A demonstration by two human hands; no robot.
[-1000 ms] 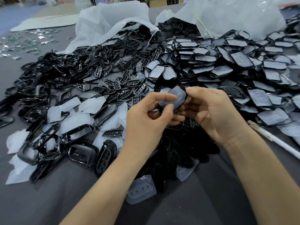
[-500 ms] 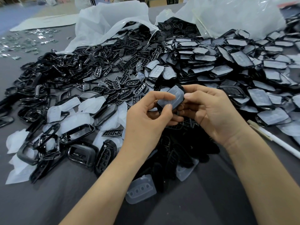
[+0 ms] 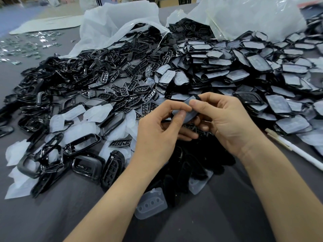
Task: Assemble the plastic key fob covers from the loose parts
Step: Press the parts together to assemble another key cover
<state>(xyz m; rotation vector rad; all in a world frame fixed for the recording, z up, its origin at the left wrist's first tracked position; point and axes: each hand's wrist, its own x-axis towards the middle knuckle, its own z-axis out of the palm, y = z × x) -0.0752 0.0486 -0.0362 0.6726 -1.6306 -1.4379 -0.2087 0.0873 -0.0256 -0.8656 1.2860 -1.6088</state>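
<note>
Both hands meet above the table (image 3: 227,215), pinching one cover (image 3: 189,114) between them: left hand (image 3: 157,135) on its near edge, right hand (image 3: 225,123) on its top. Frames (image 3: 83,142) lie left, finished pile (image 3: 262,67) right, pen (image 3: 297,151) beside your right wrist.

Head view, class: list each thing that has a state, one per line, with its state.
left hand, pinching the key fob cover
right hand, pinching the key fob cover
key fob cover, held up between both hands
plastic bag, open, black parts spilling out
clear button pad, lying loose on the table
pen, lying on the table
</note>
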